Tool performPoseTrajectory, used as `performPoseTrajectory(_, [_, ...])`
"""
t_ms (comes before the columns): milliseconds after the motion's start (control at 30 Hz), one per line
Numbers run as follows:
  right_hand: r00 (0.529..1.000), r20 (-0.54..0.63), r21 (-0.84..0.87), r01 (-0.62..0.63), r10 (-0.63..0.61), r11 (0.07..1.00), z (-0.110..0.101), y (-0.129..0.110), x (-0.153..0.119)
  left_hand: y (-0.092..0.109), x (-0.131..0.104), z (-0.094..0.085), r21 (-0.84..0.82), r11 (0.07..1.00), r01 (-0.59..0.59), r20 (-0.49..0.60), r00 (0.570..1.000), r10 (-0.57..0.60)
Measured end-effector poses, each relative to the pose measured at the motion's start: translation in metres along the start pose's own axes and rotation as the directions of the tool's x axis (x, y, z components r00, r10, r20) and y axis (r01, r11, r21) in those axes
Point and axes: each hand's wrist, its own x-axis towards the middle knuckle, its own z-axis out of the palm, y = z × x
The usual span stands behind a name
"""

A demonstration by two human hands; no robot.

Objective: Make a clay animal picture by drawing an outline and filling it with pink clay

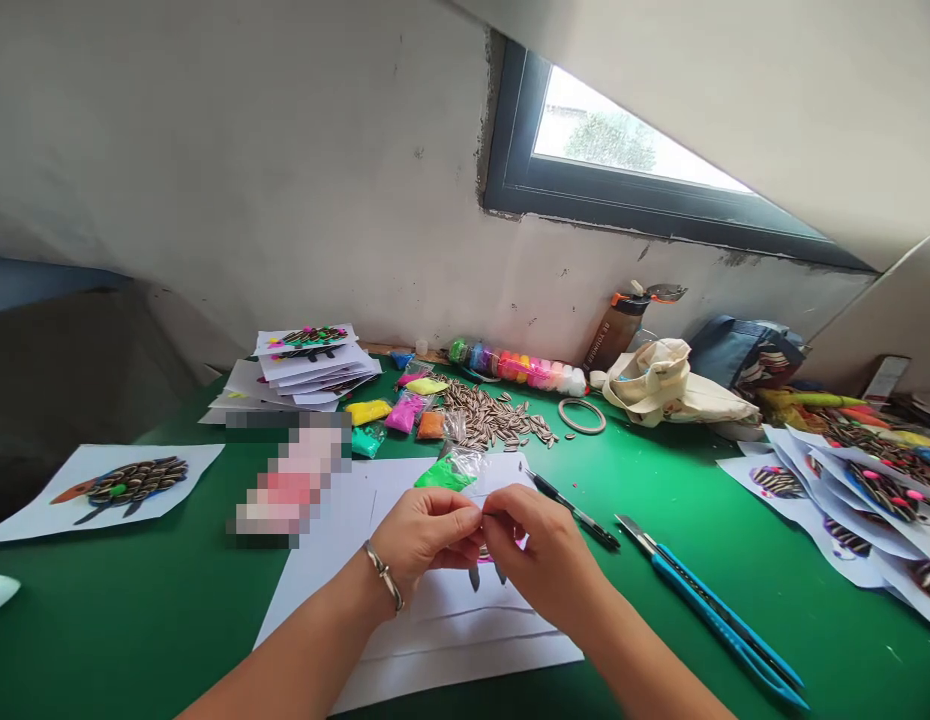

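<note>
My left hand [429, 530] and my right hand [536, 540] meet over a white sheet of paper [427, 675]. Thumb and fingers are pinched on both, fingertips almost touching; whatever they hold is too small or hidden to make out. Below them, partly covered by the fingers, a picture with pink edging and two dark leg-like pieces [475, 578] shows on the sheet. Just beyond my fingertips lies a clear bag of bright green modelling clay [446, 472]. A black pen [574, 510] rests to the right, partly on the paper.
A blue utility knife [724, 620] lies at right with its blade showing. Loose sunflower seeds [495, 415], coloured clay bags [405, 412] and a tape roll [582, 416] are farther back. Finished seed pictures [139, 485] and paper stacks [322, 370] flank the green table [135, 620].
</note>
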Motion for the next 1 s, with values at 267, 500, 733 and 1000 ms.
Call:
performPoseTrajectory(267, [1.000,0.018,0.048,0.022,-0.023,0.999,0.004,0.004,-0.003,0.000,-0.002,0.006,-0.021,0.999,-0.040,-0.067,0.997,0.039])
performPoseTrajectory(500, [0.998,-0.033,0.150,-0.041,0.046,0.988,0.002,0.017,0.000,0.003,-0.003,0.008,-0.027,0.999,-0.040,-0.114,0.993,0.036])
performPoseTrajectory(733, [0.928,0.092,0.578,-0.346,0.362,0.739,-0.011,0.009,0.009,0.008,-0.001,0.001,-0.027,0.999,-0.034,-0.099,0.995,0.031])
performPoseTrajectory(1000, [0.907,0.081,0.688,-0.351,0.414,0.635,-0.015,0.017,0.014,0.012,0.001,-0.007,-0.042,0.998,-0.042,-0.133,0.990,0.036])
